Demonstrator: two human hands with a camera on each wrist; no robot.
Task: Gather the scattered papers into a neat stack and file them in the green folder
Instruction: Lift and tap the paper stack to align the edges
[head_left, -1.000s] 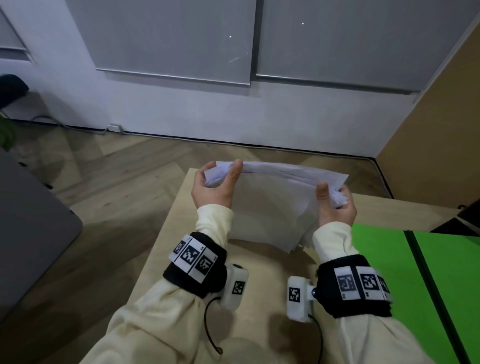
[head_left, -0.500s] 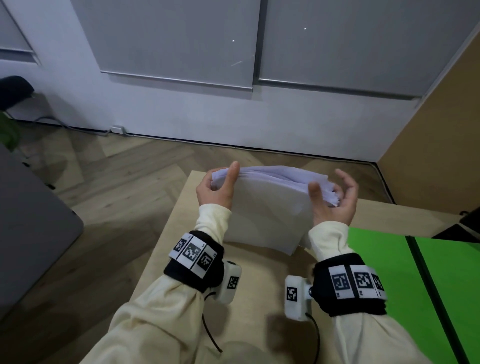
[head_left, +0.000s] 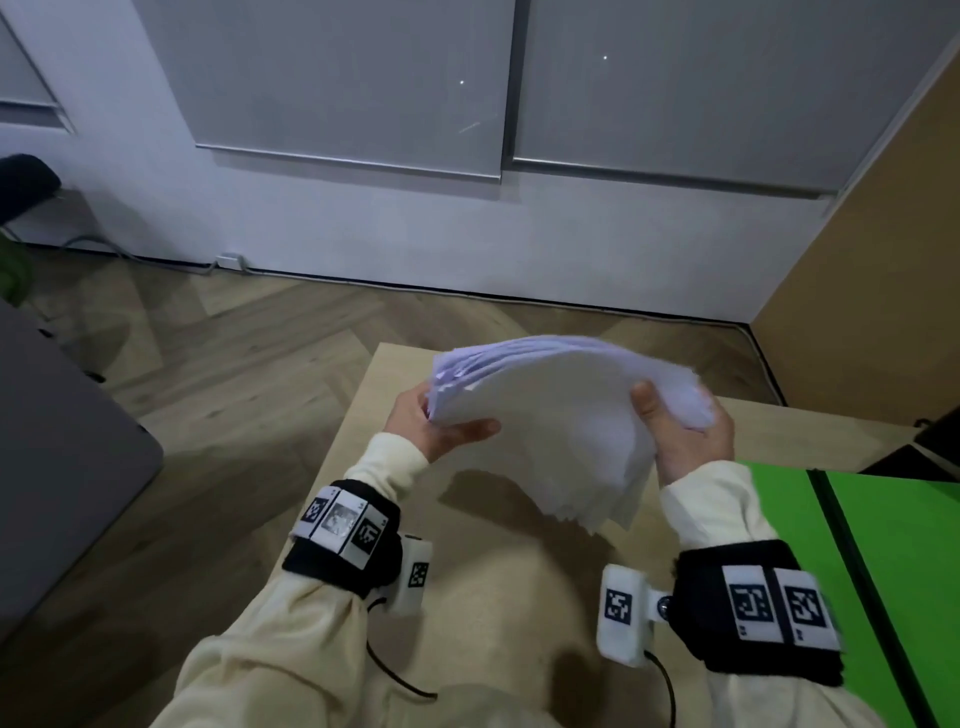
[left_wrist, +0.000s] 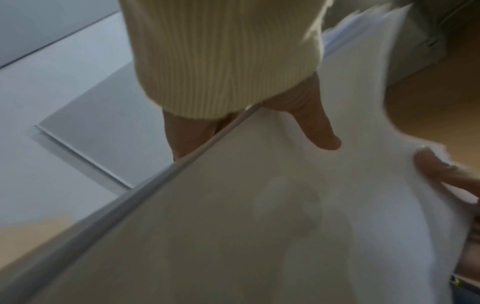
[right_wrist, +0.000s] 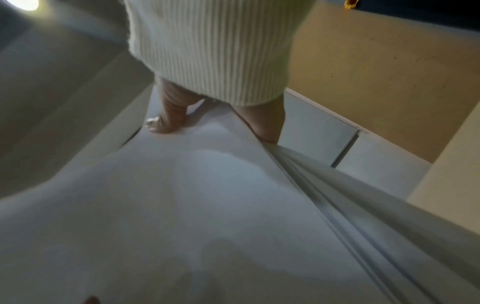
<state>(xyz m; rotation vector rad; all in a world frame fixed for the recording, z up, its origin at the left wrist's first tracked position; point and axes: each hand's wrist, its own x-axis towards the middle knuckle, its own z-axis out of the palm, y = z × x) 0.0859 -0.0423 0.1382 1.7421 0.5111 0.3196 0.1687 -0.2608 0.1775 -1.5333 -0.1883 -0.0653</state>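
A thick bundle of white papers hangs in the air above the table, bowed upward between both hands. My left hand grips its left edge, thumb lying across the near face. My right hand grips the right edge, thumb on the near face and fingers behind. The sheets' lower edges fan out unevenly. In the left wrist view the papers fill the frame under my thumb. The right wrist view shows the papers from the other side. The open green folder lies flat at the right.
The light wooden table has its far edge just beyond the papers. A grey surface stands at the left over the wooden floor. A tan panel rises at the right, and a white wall is behind.
The bundle has tipped and bowed more, its left end dropping as my left hand moved lower. My right hand, briefly loosened half a second ago, grips the right edge again.
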